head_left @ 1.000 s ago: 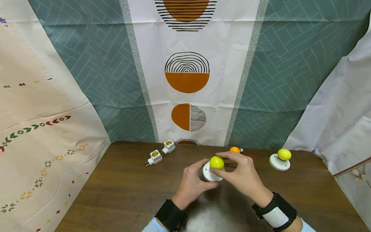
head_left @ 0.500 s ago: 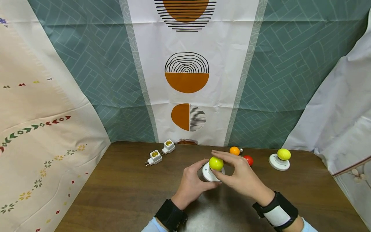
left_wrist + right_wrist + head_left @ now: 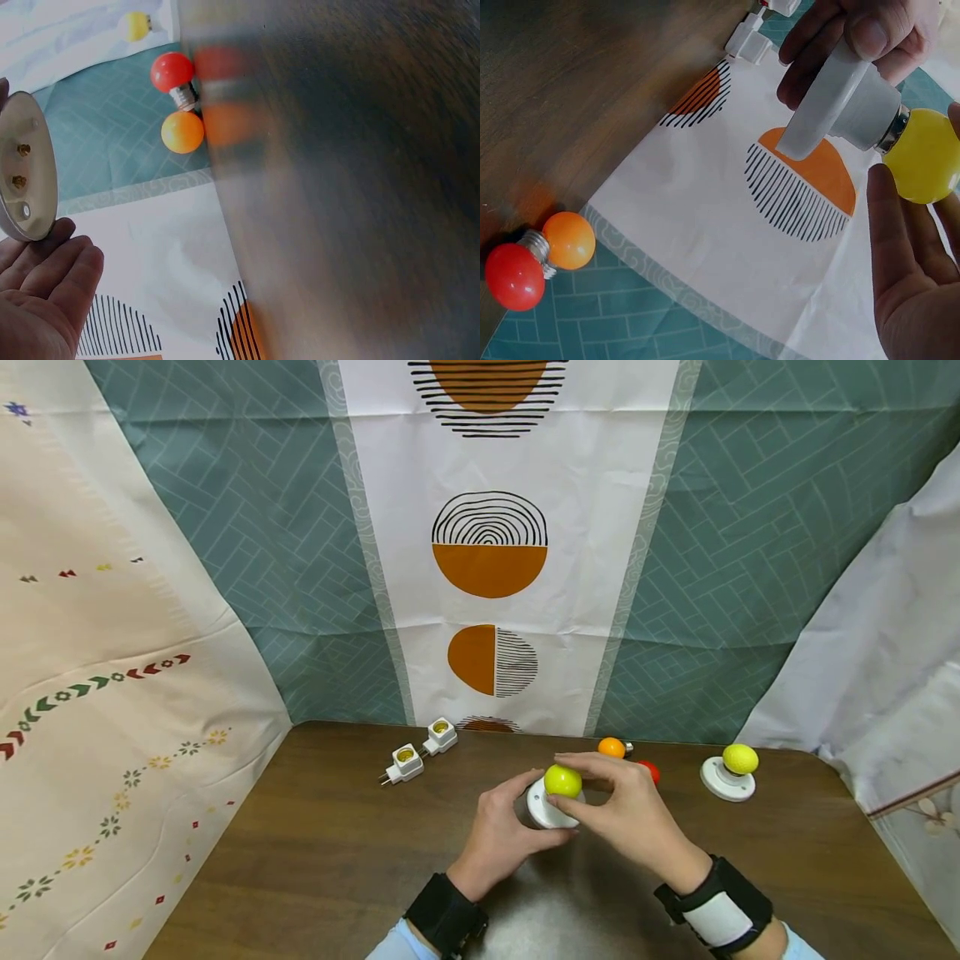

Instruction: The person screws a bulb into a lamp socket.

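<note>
Pinching the yellow globe bulb (image 3: 562, 782), seated in the white lampholder (image 3: 542, 810) above the wooden table (image 3: 337, 860), the right hand (image 3: 633, 810) spans it between thumb and fingers, probably for turning control. Left hand (image 3: 498, 831) grips the lampholder's round base, likely as counter-hold. Orange bulb (image 3: 611, 747) and red bulb (image 3: 652, 772) lie beyond, presumably clear of the work.

Yellow bulb (image 3: 562, 781): round and smooth like a ball, bright yellow-green, sitting at the top end of the holder, with the right hand (image 3: 630, 814) pinching its sides.
Shiny metal part (image 3: 895, 129): a silver bit showing between the bulb and the holder.
White holder (image 3: 866, 105): a short, fat tube on a wide, round base, gripped by the left hand (image 3: 501, 827) up off the table (image 3: 337, 852).
Underside: hollow, with two little gold screws (image 3: 21, 165).
</note>
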`<move>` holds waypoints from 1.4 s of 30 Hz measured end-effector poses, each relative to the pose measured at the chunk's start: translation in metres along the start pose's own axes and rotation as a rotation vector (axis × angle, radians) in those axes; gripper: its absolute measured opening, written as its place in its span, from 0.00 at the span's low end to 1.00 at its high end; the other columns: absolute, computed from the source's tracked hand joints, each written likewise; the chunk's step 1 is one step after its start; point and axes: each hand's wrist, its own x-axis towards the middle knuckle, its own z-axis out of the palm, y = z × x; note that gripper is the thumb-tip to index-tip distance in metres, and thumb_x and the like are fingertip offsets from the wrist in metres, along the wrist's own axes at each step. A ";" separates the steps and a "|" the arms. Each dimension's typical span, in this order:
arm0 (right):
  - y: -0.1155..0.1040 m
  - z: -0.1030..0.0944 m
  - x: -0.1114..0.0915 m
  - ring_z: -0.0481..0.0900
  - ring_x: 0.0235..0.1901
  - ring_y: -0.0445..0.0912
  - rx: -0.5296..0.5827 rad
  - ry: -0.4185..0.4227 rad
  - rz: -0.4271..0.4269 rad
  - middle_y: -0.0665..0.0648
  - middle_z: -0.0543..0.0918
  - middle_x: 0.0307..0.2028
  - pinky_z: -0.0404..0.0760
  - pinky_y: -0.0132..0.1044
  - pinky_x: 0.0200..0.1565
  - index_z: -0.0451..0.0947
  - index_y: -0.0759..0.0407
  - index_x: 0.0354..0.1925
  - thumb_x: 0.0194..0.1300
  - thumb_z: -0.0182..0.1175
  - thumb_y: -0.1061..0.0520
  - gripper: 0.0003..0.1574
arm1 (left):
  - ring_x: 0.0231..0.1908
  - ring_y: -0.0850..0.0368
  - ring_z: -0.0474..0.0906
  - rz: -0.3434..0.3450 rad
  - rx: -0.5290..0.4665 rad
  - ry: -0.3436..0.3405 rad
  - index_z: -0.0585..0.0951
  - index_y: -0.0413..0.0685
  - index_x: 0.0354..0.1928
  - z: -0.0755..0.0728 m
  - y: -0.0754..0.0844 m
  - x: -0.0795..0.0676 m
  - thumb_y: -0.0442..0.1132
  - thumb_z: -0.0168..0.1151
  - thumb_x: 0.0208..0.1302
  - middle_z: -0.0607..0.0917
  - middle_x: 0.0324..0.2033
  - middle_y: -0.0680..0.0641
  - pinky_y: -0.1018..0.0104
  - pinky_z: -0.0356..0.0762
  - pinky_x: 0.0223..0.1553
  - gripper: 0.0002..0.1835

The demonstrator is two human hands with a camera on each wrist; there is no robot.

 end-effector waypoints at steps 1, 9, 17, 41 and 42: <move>0.000 0.000 0.000 0.76 0.46 0.39 0.002 0.009 0.001 0.45 0.79 0.47 0.76 0.34 0.41 0.78 0.49 0.51 0.47 0.72 0.50 0.30 | 0.50 0.66 0.71 0.000 -0.001 0.000 0.72 0.61 0.59 0.000 0.000 0.000 0.63 0.70 0.42 0.75 0.52 0.62 0.58 0.72 0.47 0.39; -0.002 -0.001 -0.001 0.74 0.50 0.38 0.000 0.007 0.044 0.42 0.76 0.52 0.75 0.34 0.44 0.75 0.44 0.54 0.47 0.72 0.47 0.34 | 0.49 0.67 0.72 -0.003 0.002 -0.004 0.72 0.60 0.59 -0.002 0.002 0.001 0.64 0.70 0.42 0.75 0.52 0.62 0.59 0.73 0.47 0.40; -0.029 -0.010 0.003 0.71 0.54 0.43 0.003 -0.071 0.047 0.49 0.74 0.56 0.73 0.38 0.47 0.73 0.57 0.57 0.51 0.68 0.62 0.34 | 0.50 0.67 0.71 -0.004 0.007 0.002 0.72 0.58 0.59 -0.003 0.002 0.001 0.64 0.70 0.42 0.75 0.52 0.62 0.57 0.71 0.49 0.40; -0.038 -0.012 0.005 0.76 0.48 0.46 0.023 -0.014 0.009 0.50 0.78 0.49 0.77 0.42 0.41 0.78 0.59 0.50 0.49 0.70 0.61 0.27 | 0.48 0.67 0.72 0.001 -0.008 0.007 0.73 0.61 0.58 -0.002 0.003 0.002 0.62 0.71 0.42 0.75 0.50 0.63 0.62 0.71 0.47 0.38; -0.038 -0.012 0.005 0.75 0.49 0.46 0.020 -0.020 0.013 0.50 0.77 0.50 0.77 0.41 0.42 0.77 0.59 0.51 0.49 0.70 0.60 0.28 | 0.48 0.67 0.72 0.002 -0.008 0.007 0.73 0.61 0.57 -0.002 0.003 0.002 0.62 0.71 0.42 0.76 0.50 0.63 0.62 0.71 0.47 0.38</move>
